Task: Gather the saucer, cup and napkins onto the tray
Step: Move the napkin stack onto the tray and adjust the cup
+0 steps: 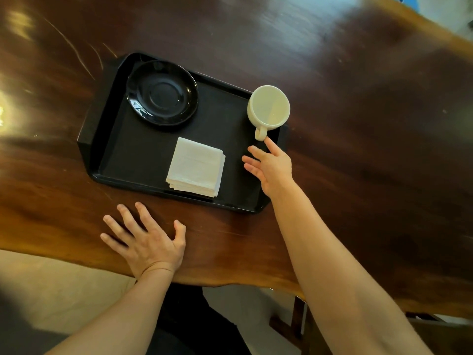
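Note:
A black tray (120,139) lies on the dark wooden table. A glossy black saucer (162,92) rests in its far left corner. A stack of white folded napkins (196,167) sits near the tray's front edge. A cream cup (268,108) stands at the tray's far right corner, handle toward me. My right hand (270,166) hovers just below the handle, fingers spread, one fingertip close to or touching it, holding nothing. My left hand (146,239) lies flat and open on the table in front of the tray.
The wooden table (358,124) stretches wide to the right and behind the tray. Its near edge runs just below my left wrist. A table leg (298,319) and pale floor show beneath.

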Motion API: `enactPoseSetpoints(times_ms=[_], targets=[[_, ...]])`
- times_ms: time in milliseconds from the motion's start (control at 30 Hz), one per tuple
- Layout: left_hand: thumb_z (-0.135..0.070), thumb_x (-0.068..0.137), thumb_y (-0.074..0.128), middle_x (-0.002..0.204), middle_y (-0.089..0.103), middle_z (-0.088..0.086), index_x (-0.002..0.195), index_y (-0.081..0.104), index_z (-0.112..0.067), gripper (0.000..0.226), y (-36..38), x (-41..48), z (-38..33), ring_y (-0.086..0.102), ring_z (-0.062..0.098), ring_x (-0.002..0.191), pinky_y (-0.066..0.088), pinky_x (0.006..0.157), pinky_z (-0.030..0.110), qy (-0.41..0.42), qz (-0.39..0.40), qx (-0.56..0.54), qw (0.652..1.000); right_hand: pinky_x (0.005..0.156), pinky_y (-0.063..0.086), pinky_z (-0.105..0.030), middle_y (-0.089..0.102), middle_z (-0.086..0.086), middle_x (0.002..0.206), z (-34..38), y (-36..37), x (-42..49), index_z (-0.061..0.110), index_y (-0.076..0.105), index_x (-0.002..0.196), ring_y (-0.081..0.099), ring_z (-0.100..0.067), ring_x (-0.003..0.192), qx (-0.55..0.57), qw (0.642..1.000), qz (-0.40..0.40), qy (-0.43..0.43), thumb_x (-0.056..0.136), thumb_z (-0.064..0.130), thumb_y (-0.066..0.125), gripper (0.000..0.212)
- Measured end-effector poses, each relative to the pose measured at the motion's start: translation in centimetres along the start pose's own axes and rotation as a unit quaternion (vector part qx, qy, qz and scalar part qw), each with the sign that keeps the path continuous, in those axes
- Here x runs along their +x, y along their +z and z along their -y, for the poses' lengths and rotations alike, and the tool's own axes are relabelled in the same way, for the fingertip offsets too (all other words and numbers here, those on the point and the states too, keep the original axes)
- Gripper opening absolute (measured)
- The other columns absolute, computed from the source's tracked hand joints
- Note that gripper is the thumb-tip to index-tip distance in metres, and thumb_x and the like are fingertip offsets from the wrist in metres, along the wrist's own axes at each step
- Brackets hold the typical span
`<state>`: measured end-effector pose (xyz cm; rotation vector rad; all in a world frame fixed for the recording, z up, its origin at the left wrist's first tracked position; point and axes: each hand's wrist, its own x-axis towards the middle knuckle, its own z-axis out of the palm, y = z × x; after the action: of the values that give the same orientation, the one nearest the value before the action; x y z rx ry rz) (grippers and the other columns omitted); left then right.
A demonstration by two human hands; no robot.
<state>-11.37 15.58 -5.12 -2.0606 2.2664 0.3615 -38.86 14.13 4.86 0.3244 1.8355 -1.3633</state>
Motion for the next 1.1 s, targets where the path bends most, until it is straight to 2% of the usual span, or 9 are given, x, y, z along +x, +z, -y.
enactPoseSetpoints(times_ms=[100,167,300,400,533,633,767,967,1100], targets=[[-0.062,0.079,0.048,0.165,0.019,0.024,0.155,0.029,-0.008,0.095,-0.1,0.0,0.0,0.009,0.051,0.154,0.001,0.122,0.066,0.002,-0.001,-0.002,1.000,0.074,0.064,-0.032,0.068,0.002,0.098,-1.4,0.4,-0.9,0.021,0.050,0.146,0.075,-0.018,0.085,-0.049,0.996,-0.063,-0.037,0.096,0.003,0.063,0.055],[-0.062,0.078,0.049,0.165,0.020,0.024,0.155,0.029,-0.009,0.096,-0.2,0.0,0.0,0.009,0.050,0.155,0.000,0.122,0.066,0.001,0.005,-0.001,1.000,0.063,0.061,-0.023,0.070,0.003,0.096,-2.1,1.6,-1.3,0.019,0.061,0.134,0.073,-0.014,0.079,-0.093,0.990,-0.079,-0.074,0.098,0.009,0.060,0.038],[-0.064,0.077,0.061,0.165,0.020,0.025,0.156,0.028,-0.010,0.101,-0.2,0.0,-0.2,0.007,0.050,0.155,0.000,0.122,0.066,-0.005,0.022,0.021,1.000,0.057,0.059,-0.023,0.073,0.000,0.090,-2.5,6.9,-1.7,0.018,0.069,0.108,0.074,-0.013,0.065,-0.173,0.977,0.036,-0.118,0.098,0.018,0.061,0.013],[-0.066,0.077,0.053,0.165,0.022,0.025,0.155,0.029,-0.010,0.100,-0.2,0.0,-0.1,0.008,0.051,0.155,0.003,0.122,0.067,-0.002,0.026,0.022,0.999,0.057,0.059,-0.025,0.073,-0.003,0.092,-1.7,10.8,-0.6,0.018,0.064,0.102,0.076,-0.014,0.066,-0.168,0.979,0.083,-0.086,0.098,0.018,0.062,0.004],[-0.069,0.079,0.042,0.165,0.022,0.026,0.155,0.030,-0.009,0.097,-0.5,0.0,0.0,0.009,0.051,0.155,0.002,0.122,0.067,0.002,0.036,0.021,0.999,0.051,0.057,-0.023,0.072,-0.009,0.096,-0.6,14.2,1.1,0.006,0.063,0.115,0.077,-0.021,0.065,-0.134,0.988,0.078,0.013,0.100,0.013,0.059,0.017],[-0.070,0.081,0.038,0.165,0.023,0.026,0.155,0.030,-0.010,0.096,-0.5,0.0,0.0,0.009,0.051,0.155,0.001,0.122,0.066,0.004,0.035,0.018,0.999,0.044,0.056,-0.021,0.064,-0.025,0.125,0.0,15.4,1.6,-0.006,0.050,0.136,0.075,-0.029,0.066,-0.081,0.990,0.090,0.067,0.103,0.003,0.037,0.037],[-0.071,0.080,0.038,0.165,0.023,0.024,0.155,0.031,-0.011,0.096,-0.5,0.1,-0.1,0.011,0.051,0.155,-0.001,0.123,0.064,0.005,0.033,0.017,0.999,0.048,0.055,-0.020,0.068,-0.024,0.110,-0.1,16.3,2.2,-0.014,0.054,0.126,0.071,-0.014,0.050,-0.090,0.990,0.110,0.016,0.100,0.001,0.051,0.030],[-0.072,0.079,0.040,0.164,0.025,0.024,0.155,0.031,-0.012,0.097,-0.5,0.2,-0.1,0.013,0.051,0.154,-0.004,0.124,0.062,0.007,0.031,0.020,0.999,0.054,0.058,-0.022,0.067,-0.018,0.104,0.2,17.4,2.4,-0.012,0.055,0.124,0.071,-0.017,0.079,-0.081,0.988,0.135,0.015,0.099,0.002,0.053,0.028],[-0.071,0.080,0.040,0.164,0.024,0.024,0.155,0.031,-0.011,0.096,-0.5,0.1,-0.1,0.012,0.051,0.154,-0.004,0.123,0.062,0.008,0.031,0.022,0.999,0.054,0.061,-0.024,0.074,-0.016,0.097,0.8,17.2,2.0,0.002,0.064,0.104,0.076,-0.019,0.068,-0.142,0.984,0.107,0.019,0.101,0.010,0.056,0.011]])
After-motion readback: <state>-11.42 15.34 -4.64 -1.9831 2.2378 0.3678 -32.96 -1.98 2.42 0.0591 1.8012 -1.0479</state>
